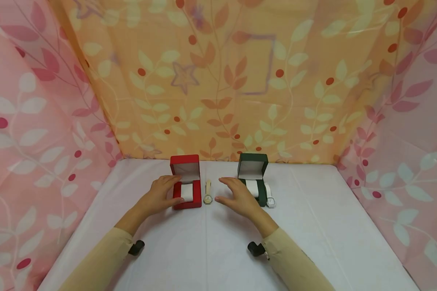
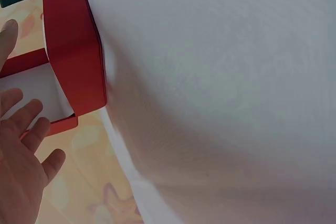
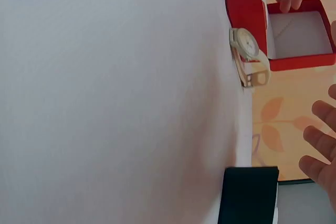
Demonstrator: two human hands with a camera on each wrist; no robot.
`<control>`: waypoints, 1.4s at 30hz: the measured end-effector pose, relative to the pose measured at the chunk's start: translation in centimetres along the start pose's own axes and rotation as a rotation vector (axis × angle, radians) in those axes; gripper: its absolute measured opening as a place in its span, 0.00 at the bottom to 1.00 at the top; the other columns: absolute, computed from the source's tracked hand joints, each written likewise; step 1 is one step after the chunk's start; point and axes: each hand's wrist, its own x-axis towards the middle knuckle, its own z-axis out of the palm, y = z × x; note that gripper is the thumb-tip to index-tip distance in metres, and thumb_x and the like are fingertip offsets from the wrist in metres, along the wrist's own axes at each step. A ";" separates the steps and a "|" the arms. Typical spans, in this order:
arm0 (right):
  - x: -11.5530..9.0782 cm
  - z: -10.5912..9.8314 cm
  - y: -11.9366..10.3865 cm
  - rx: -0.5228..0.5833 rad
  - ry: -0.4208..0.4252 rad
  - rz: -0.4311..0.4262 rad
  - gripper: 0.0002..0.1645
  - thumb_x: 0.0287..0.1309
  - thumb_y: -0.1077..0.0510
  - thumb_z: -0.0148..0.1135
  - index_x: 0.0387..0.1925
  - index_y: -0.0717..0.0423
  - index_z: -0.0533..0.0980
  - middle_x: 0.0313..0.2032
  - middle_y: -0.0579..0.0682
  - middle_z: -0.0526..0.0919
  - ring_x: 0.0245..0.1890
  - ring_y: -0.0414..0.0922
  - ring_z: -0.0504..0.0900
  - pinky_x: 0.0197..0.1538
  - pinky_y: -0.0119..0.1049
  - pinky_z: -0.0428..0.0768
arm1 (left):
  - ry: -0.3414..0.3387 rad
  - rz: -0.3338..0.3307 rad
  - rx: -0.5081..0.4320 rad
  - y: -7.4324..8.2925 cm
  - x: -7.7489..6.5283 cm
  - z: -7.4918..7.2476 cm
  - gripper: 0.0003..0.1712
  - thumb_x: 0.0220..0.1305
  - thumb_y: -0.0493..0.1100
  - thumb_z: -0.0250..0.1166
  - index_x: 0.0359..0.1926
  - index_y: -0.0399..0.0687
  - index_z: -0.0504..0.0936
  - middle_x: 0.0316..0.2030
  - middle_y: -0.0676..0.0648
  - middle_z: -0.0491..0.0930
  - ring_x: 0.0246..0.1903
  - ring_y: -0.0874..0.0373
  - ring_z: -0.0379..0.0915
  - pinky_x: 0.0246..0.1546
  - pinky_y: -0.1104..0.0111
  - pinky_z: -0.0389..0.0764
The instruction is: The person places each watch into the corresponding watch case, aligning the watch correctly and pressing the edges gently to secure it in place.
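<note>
At the left edge of a red watch box (image 1: 192,205) is my left hand (image 1: 159,197), fingers spread and thumb reaching over the box's white cushion (image 1: 187,193). The box's lid stands raised. Just right of it lies a cream-strapped watch (image 1: 208,198) with a round dial. My right hand (image 1: 242,198) hovers between that watch and an open dark green watch box (image 1: 262,198), fingers apart and holding nothing. It covers part of the green box and its white cushion (image 1: 252,187). In the right wrist view the cream watch (image 3: 247,45) rests beside the red box.
A white watch (image 1: 271,201) with a squarish face lies along the green box's right side. All stand on a white-clothed table (image 1: 204,250). Patterned orange cloth (image 1: 218,113) hangs behind, with pink cloth (image 1: 25,161) at the sides. A black wrist camera (image 1: 255,249) sits at the right cuff.
</note>
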 end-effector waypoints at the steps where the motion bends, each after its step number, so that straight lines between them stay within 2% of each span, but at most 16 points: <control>1: 0.1 0.1 -0.1 0.004 -0.003 0.009 0.44 0.59 0.36 0.71 0.72 0.47 0.70 0.69 0.46 0.73 0.72 0.47 0.68 0.72 0.50 0.71 | -0.004 -0.003 -0.003 0.0 0.0 0.0 0.50 0.59 0.60 0.75 0.76 0.45 0.65 0.71 0.39 0.69 0.71 0.40 0.59 0.71 0.39 0.56; 7: 0.5 0.7 -0.5 0.042 -0.015 0.059 0.40 0.59 0.39 0.73 0.70 0.46 0.72 0.68 0.46 0.75 0.70 0.47 0.70 0.71 0.52 0.72 | -0.021 -0.011 -0.007 0.1 0.3 0.2 0.49 0.60 0.61 0.74 0.76 0.47 0.66 0.71 0.40 0.69 0.71 0.41 0.59 0.72 0.40 0.56; 19: 1.3 1.8 -0.2 0.089 -0.055 0.076 0.39 0.60 0.42 0.73 0.69 0.51 0.74 0.67 0.48 0.76 0.70 0.50 0.71 0.71 0.53 0.71 | -0.041 -0.045 0.001 -0.3 1.0 0.8 0.51 0.58 0.64 0.74 0.75 0.49 0.66 0.70 0.41 0.70 0.70 0.41 0.60 0.72 0.40 0.58; 29: 2.1 2.7 0.5 0.096 -0.082 0.084 0.35 0.57 0.47 0.76 0.64 0.54 0.77 0.64 0.52 0.79 0.67 0.52 0.74 0.72 0.52 0.70 | -0.063 -0.027 0.026 -0.6 1.7 1.5 0.44 0.56 0.59 0.77 0.70 0.49 0.73 0.64 0.43 0.77 0.63 0.44 0.67 0.66 0.42 0.65; 35: 2.4 3.2 0.9 0.108 -0.094 0.059 0.31 0.57 0.51 0.77 0.60 0.58 0.80 0.59 0.54 0.83 0.63 0.52 0.78 0.70 0.50 0.72 | -0.092 -0.039 0.013 -0.8 2.0 1.5 0.42 0.57 0.59 0.77 0.69 0.50 0.74 0.62 0.44 0.78 0.62 0.45 0.68 0.65 0.43 0.66; 42: 2.7 3.8 1.0 0.073 -0.126 0.101 0.28 0.58 0.50 0.76 0.58 0.55 0.81 0.58 0.51 0.83 0.63 0.50 0.78 0.70 0.49 0.73 | -0.126 -0.060 0.038 -1.0 2.4 1.8 0.42 0.57 0.59 0.76 0.69 0.49 0.75 0.61 0.46 0.79 0.63 0.45 0.67 0.65 0.44 0.66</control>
